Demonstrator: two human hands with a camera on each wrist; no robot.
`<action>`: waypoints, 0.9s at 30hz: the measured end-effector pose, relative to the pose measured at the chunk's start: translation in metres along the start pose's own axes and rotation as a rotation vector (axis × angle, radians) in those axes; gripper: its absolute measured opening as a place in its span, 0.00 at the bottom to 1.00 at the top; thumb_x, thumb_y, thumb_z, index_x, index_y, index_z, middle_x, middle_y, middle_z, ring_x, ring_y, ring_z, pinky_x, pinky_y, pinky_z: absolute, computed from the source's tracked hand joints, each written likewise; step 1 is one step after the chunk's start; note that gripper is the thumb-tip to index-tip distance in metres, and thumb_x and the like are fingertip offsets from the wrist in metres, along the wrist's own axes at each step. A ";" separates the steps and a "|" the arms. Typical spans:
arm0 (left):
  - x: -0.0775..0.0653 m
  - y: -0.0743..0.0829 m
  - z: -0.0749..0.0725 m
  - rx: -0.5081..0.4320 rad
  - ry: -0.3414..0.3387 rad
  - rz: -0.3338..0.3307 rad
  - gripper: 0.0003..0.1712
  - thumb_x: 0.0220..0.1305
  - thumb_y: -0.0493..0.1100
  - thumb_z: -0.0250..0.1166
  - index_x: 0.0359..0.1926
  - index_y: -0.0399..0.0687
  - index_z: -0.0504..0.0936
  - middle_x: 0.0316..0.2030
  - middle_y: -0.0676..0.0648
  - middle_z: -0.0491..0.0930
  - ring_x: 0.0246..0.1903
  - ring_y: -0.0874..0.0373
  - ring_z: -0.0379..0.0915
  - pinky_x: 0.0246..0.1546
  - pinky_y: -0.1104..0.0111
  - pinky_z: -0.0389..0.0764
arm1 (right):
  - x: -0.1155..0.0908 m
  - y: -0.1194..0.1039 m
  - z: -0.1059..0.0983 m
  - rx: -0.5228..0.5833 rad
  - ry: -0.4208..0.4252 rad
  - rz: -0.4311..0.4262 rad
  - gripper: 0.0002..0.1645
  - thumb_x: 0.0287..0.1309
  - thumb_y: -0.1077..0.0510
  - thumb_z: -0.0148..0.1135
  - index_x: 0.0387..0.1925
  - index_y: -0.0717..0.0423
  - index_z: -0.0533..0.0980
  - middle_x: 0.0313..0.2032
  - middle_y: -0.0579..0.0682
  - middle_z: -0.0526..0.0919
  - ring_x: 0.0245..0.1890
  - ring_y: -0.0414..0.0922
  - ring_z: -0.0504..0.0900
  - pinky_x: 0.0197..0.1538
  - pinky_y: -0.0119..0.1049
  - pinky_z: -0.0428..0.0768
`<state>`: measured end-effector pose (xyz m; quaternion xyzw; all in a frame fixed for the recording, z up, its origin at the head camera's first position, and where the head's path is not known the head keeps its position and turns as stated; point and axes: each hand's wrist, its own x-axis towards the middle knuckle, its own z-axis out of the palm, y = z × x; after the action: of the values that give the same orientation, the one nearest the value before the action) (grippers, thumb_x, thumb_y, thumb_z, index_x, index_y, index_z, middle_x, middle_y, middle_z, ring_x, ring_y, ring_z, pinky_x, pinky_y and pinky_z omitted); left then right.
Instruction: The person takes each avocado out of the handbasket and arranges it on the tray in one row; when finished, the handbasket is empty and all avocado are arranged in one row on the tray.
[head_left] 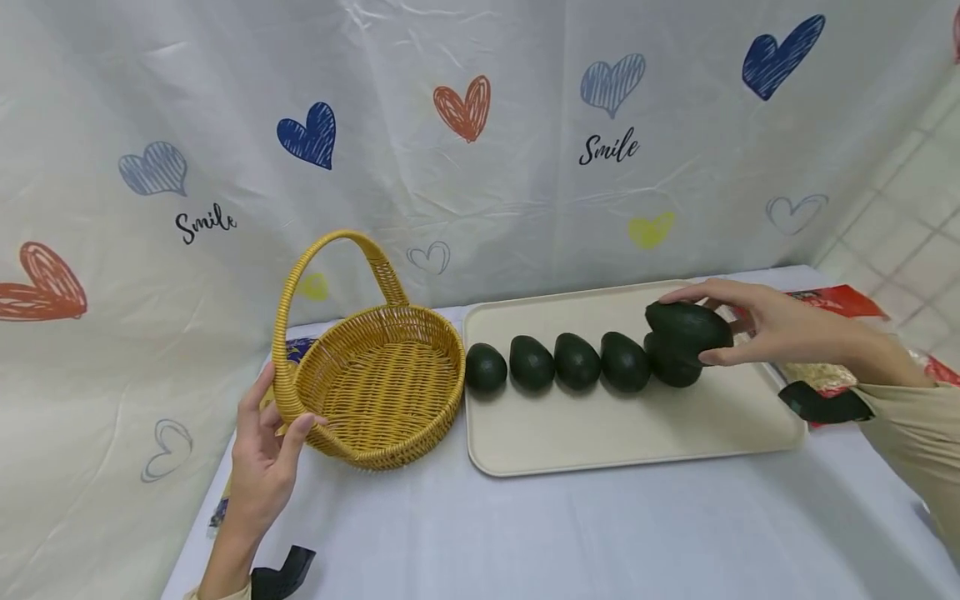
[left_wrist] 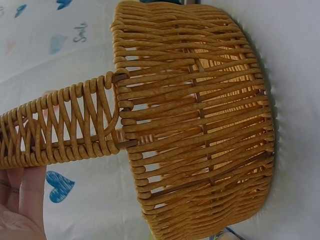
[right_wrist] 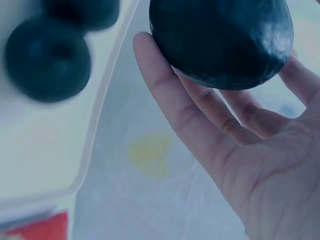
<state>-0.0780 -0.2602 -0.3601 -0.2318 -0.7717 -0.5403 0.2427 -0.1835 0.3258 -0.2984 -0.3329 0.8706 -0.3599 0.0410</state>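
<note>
My left hand (head_left: 262, 454) grips the handle of a yellow wicker basket (head_left: 378, 392) close to its left rim. In the left wrist view, fingers (left_wrist: 32, 192) show beside and behind the woven handle (left_wrist: 60, 125). Nothing lies on the basket's bare woven bottom. Over on the right, my right hand (head_left: 780, 325) holds a dark green avocado (head_left: 688, 325) between thumb and fingers. The avocado is above the cream tray (head_left: 570, 437) and overlaps another avocado (head_left: 675, 367) there. Several more avocados (head_left: 577, 362) stand in a row along the tray, left of the held one.
Tray and basket stand side by side on a white-covered table (head_left: 555, 525). Red plastic packaging (head_left: 840, 302) lies beyond the tray's right end, partly behind the right arm. Another package (head_left: 298, 348) shows behind the basket. A white curtain (head_left: 517, 192) with printed hearts hangs at the back.
</note>
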 end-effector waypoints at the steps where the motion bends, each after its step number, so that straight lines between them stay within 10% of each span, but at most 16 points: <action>1: 0.000 0.000 0.000 -0.001 0.004 -0.005 0.45 0.70 0.17 0.54 0.82 0.36 0.47 0.47 0.62 0.82 0.48 0.71 0.81 0.53 0.81 0.77 | -0.005 0.005 -0.002 -0.009 0.023 0.019 0.46 0.51 0.70 0.79 0.71 0.51 0.72 0.61 0.37 0.78 0.51 0.35 0.79 0.46 0.27 0.84; 19: 0.000 -0.001 0.002 0.003 0.002 0.005 0.46 0.70 0.16 0.54 0.82 0.39 0.47 0.49 0.56 0.82 0.47 0.69 0.82 0.52 0.81 0.79 | -0.046 0.063 -0.005 -0.167 0.189 0.225 0.46 0.48 0.66 0.83 0.69 0.54 0.74 0.56 0.20 0.69 0.50 0.21 0.68 0.39 0.19 0.79; 27: -0.001 0.000 0.003 0.030 0.019 0.011 0.46 0.69 0.16 0.53 0.82 0.38 0.47 0.63 0.53 0.76 0.55 0.67 0.78 0.52 0.81 0.79 | -0.042 0.065 -0.001 -0.257 0.173 0.281 0.44 0.48 0.61 0.84 0.67 0.56 0.74 0.58 0.55 0.76 0.46 0.22 0.65 0.36 0.26 0.79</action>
<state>-0.0772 -0.2573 -0.3615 -0.2272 -0.7761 -0.5294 0.2564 -0.1868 0.3860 -0.3479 -0.1784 0.9475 -0.2639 -0.0269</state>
